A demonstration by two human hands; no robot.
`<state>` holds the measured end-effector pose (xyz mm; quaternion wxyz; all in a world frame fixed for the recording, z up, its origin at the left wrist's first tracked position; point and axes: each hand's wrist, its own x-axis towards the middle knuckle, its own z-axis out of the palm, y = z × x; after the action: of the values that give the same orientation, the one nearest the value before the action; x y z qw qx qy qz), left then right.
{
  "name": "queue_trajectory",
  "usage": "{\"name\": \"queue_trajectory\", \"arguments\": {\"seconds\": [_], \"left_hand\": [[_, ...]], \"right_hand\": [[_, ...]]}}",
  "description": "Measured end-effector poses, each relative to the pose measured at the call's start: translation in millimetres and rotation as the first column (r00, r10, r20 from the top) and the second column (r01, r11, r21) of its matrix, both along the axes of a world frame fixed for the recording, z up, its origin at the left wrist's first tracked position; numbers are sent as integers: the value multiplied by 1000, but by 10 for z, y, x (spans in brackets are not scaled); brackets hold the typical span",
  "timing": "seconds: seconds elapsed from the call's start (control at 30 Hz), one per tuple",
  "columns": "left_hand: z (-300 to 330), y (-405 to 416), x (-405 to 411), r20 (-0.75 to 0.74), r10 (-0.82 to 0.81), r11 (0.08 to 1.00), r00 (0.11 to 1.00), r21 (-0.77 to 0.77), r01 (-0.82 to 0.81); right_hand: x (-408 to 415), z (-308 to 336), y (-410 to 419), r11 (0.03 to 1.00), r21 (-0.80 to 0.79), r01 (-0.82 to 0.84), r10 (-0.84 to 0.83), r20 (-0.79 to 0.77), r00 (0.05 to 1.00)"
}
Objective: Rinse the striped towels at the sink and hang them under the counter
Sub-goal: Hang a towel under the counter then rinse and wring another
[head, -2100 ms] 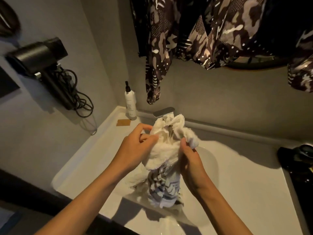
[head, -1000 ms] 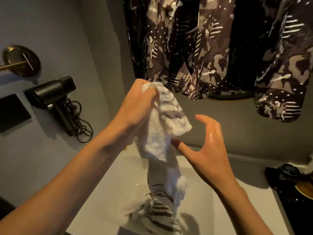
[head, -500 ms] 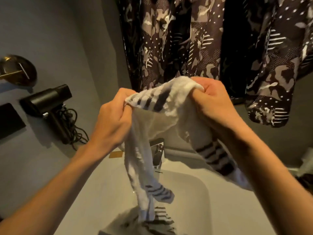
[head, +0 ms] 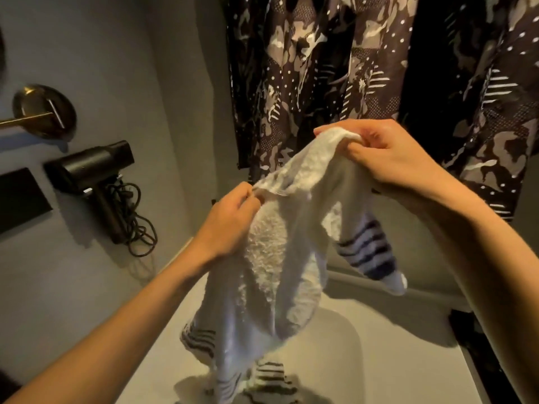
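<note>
The striped towel point(head: 280, 258) hangs above the white tabletop point(head: 379, 360), its top edge pinched by the left hand point(head: 230, 220) and right hand point(head: 388, 158). Spread that edge taut, each grip clenched at a corner.

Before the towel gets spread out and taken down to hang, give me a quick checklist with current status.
1. Left hand gripping towel edge: ok.
2. Right hand gripping the other end: ok.
3. Towel lifted clear of the sink: not ok, its lower end trails down there.
4. Towel spread flat: not ok, bunched and sagging.
5. Hanging clothes clear of towel: ok.
6. Hanging spot under counter: cannot tell, out of view.
</note>
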<state>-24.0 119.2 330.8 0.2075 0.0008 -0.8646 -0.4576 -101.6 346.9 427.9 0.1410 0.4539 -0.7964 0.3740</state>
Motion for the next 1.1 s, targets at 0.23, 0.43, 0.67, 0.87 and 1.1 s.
{"name": "queue_trajectory", "arguments": {"seconds": [0.23, 0.43, 0.67, 0.87, 1.1], "left_hand": [[29, -223, 216, -41, -142, 990, 989, 12, 143], [6, 17, 296, 319, -574, 683, 754, 694, 226], [-225, 449, 151, 239, -467, 642, 851, 754, 141], [-537, 634, 33, 272, -407, 441, 872, 895, -73], [-544, 721, 54, 321, -342, 661, 883, 750, -17]], "right_hand": [[-265, -117, 453, 989, 139, -55, 17, 262, 965], [-178, -384, 208, 916, -402, -4, 144, 319, 937], [-32, -1042, -82, 716, -253, 651, -481, 496, 722], [541, -1823, -314, 894, -53, 445, -251, 764, 595], [665, -1971, -143, 907, -225, 357, -216, 479, 851]]}}
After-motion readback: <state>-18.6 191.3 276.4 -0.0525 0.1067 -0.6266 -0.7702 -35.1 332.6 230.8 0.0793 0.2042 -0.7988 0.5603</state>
